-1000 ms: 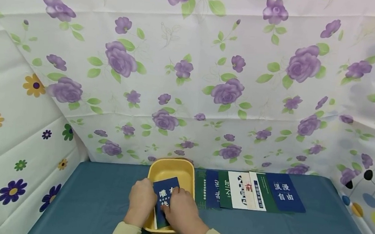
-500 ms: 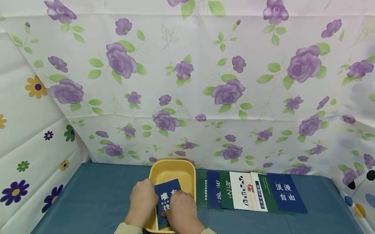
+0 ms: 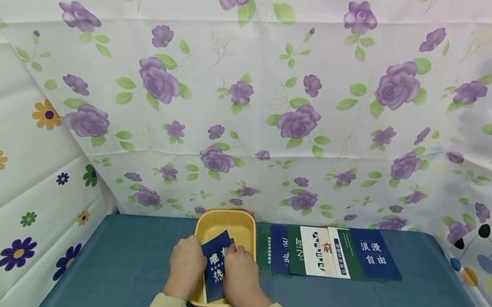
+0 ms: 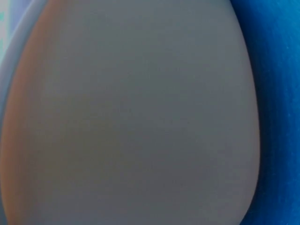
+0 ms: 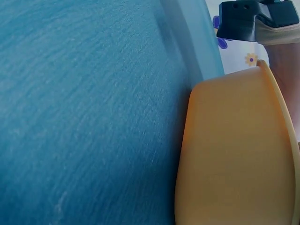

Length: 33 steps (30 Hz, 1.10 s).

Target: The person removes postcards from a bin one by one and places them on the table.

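The dark-blue card stack (image 3: 216, 265), its top card printed in white characters, sits tilted inside the yellow tray (image 3: 227, 223). A second dark edge projects past the top card's upper right corner; a pale edge shows at the lower left. The left hand (image 3: 188, 260), fingers curled, grips the stack's left edge. The right hand (image 3: 243, 276), fingers curled, grips the right edge; the fingertips of both hands are partly hidden. The tray rests on the blue-covered bench (image 3: 142, 262). To its right, a row of overlapping cards (image 3: 320, 252) lies flat; a blue card (image 3: 376, 257) forms the far right end. A floral sheet (image 3: 249, 124) stands behind the bench.
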Each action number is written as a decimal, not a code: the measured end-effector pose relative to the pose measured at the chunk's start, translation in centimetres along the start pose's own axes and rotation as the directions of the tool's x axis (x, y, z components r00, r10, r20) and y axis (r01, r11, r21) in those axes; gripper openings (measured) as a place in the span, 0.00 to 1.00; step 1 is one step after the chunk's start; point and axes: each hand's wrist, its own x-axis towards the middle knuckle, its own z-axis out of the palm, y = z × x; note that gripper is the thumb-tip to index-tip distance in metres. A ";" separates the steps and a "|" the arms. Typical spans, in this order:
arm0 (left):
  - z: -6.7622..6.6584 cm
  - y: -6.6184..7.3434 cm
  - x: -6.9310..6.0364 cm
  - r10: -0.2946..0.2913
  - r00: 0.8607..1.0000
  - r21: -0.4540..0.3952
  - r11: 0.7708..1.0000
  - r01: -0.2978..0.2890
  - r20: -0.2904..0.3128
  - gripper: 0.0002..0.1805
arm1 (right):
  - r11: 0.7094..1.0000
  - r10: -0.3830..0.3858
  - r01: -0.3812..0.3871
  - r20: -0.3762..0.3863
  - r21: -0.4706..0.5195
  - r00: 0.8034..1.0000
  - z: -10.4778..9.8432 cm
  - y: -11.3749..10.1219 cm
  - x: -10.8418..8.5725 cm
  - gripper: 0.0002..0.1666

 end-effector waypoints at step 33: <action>0.2 0.0 0.2 0.001 1.000 0.021 1.000 -0.001 0.007 0.09 | 0.875 0.090 -0.051 -0.057 0.482 0.994 -4.3 3.1 -0.5 0.09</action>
